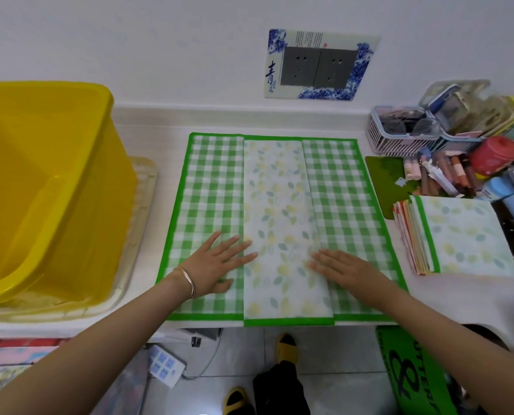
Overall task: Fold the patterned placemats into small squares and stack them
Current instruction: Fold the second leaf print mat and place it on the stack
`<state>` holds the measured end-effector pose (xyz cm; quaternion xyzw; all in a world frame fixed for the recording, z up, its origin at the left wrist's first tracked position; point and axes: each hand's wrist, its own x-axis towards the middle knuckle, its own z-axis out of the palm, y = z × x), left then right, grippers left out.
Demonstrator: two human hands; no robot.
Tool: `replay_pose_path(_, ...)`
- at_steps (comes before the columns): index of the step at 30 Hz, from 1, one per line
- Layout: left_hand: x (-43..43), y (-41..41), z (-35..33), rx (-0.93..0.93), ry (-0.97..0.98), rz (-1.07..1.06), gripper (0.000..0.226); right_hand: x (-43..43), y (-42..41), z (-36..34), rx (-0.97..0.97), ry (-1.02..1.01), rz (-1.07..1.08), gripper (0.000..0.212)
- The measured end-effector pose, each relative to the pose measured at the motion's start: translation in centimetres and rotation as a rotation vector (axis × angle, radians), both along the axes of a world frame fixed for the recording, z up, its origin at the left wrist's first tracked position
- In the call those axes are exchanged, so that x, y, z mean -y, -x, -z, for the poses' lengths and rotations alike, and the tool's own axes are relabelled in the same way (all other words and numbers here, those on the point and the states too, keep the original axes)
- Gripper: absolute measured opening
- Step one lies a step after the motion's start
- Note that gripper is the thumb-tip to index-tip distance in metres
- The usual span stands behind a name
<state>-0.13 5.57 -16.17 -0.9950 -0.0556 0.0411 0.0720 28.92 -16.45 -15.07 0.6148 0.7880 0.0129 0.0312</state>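
1. Centrally on the white desk lies a green-and-white checked placemat with a green border, spread flat and reaching the desk's near edge.
2. Down its middle, between the two checked panels, runs a white strip printed with yellow and teal leaves. The strip's near end juts slightly past the checked panels' near edge.
3. The left hand lies palm-down on the left checked panel, fingers straight and fanned apart, their tips reaching onto the leaf strip. A thin metal bracelet circles that wrist.
4. The right hand lies palm-down on the right checked panel, fingers straight and close together, their tips at the strip's right edge. Neither hand pinches the cloth.
5. Just right of the spread mat, apart from it, sits a stack of folded placemats. Its top square shows the leaf print with a green border, and red and orange edges show beneath.
6. A large yellow plastic tub stands on the desk's left side, on a pale tray.
7. Behind the stack are a pale slatted basket and a red-lidded jar amid clutter.
8. A grey double wall socket with a blue-and-white surround hangs above the mat.
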Motion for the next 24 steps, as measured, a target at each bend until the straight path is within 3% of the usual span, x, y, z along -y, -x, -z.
replay_pose_path(5,0.0,-0.6,0.0,-0.119,0.12,-0.035,0.077,-1.7,1.4,0.6,0.034,-0.016,-0.039,0.096)
replay_pose_path(9,0.0,-0.9,-0.2,-0.199,0.186,-0.088,0.081,-3.2,2.2,0.5,-0.063,0.06,0.033,0.099)
replay_pose_path(13,0.3,-1.0,-0.3,-0.086,0.264,-0.081,0.082,-2.4,1.9,0.1,-0.263,0.106,0.067,0.093)
replay_pose_path(18,2.0,-2.0,1.6,0.059,0.175,0.028,0.085,-1.4,2.0,1.0,-0.215,0.08,-0.022,0.058)
replay_pose_path(21,3.2,-2.7,2.9,0.124,0.153,0.062,0.074,-1.8,3.0,2.1,-0.167,0.087,-0.06,0.062)
replay_pose_path(24,3.2,-2.8,3.3,0.13,0.137,0.081,0.095,-2.2,3.4,3.0,-0.188,0.104,-0.057,0.066)
